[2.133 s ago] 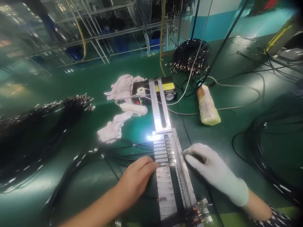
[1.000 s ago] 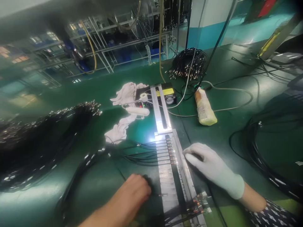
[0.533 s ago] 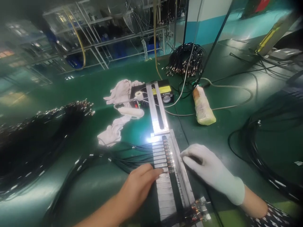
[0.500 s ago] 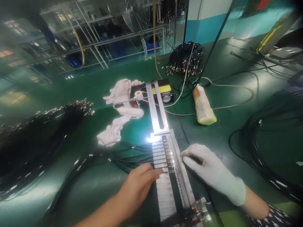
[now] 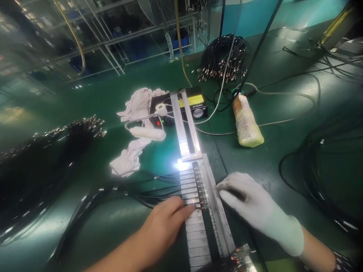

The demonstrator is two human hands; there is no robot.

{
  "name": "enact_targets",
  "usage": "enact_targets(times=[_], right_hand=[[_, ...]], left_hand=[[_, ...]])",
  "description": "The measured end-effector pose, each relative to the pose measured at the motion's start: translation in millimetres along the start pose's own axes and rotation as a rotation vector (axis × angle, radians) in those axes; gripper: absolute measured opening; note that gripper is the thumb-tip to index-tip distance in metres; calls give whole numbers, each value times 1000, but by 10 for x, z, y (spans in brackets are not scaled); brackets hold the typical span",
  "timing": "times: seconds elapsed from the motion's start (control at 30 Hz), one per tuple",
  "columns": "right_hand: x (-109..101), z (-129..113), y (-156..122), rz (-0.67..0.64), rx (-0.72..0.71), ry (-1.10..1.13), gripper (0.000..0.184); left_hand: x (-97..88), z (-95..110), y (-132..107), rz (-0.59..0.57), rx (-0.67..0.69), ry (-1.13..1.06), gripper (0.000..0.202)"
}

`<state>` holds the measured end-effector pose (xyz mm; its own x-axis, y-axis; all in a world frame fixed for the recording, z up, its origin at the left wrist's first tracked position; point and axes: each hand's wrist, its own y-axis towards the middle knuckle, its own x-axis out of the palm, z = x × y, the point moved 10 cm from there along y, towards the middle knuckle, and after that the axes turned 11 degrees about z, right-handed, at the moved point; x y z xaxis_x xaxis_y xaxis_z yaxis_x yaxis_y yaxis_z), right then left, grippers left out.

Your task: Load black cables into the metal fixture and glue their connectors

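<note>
My bare left hand (image 5: pixel 170 215) pinches the end of a black cable at a slotted metal fixture (image 5: pixel 196 230). Thumb and forefinger press down on the slots. Above that hand, several thin black cables (image 5: pixel 167 192) lie side by side across the fixture, their small metal connectors (image 5: pixel 200 185) lined up along a dark strip. My right hand (image 5: pixel 252 200), in a white glove, has thumb and forefinger brought together at the metal rail (image 5: pixel 211 192) on the fixture's right side. What sits between those gloved fingertips, if anything, is too small to make out.
A bright light glows at the fixture's top, near a black box (image 5: pixel 198 107) and white gloves (image 5: pixel 127 158). Cable bundles lie at left (image 5: pixel 42 170), back (image 5: pixel 224 56) and right (image 5: pixel 320 181). A wrapped block (image 5: pixel 248 124) stands to the right; more connectors (image 5: pixel 242 258) lie at the front.
The view has shifted slightly, moving the background upward. Both hands keep nearly the same places on the fixture. The connector by my left fingertips now lies closer in line with the others.
</note>
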<state>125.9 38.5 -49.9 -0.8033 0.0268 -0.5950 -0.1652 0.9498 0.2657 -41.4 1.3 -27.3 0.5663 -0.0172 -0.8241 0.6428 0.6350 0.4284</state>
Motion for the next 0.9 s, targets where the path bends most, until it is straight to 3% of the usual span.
enact_targets(times=[0.2,0.4,0.5,0.6,0.77,0.9], right_hand=[[-20,-17,8,24,-7,12,16],[-22,-18,8,20,-5,-15,15],[-29,-31,14,22,-8,-8,15],[-37,-29,25,16,6,7,17],[-60,-14,42,45,34,-32,17],[-88,-65,12,136,41,-180,22]], left_hand=[[67,-43,-82,-27,-5,-3,33],[25,54,57,-12,32,1,27],[-10,100,56,42,42,69,26],[-11,40,-91,109,-31,136,29],[168,31,-369,18,-5,198,50],[114,41,-290,-29,-28,141,45]])
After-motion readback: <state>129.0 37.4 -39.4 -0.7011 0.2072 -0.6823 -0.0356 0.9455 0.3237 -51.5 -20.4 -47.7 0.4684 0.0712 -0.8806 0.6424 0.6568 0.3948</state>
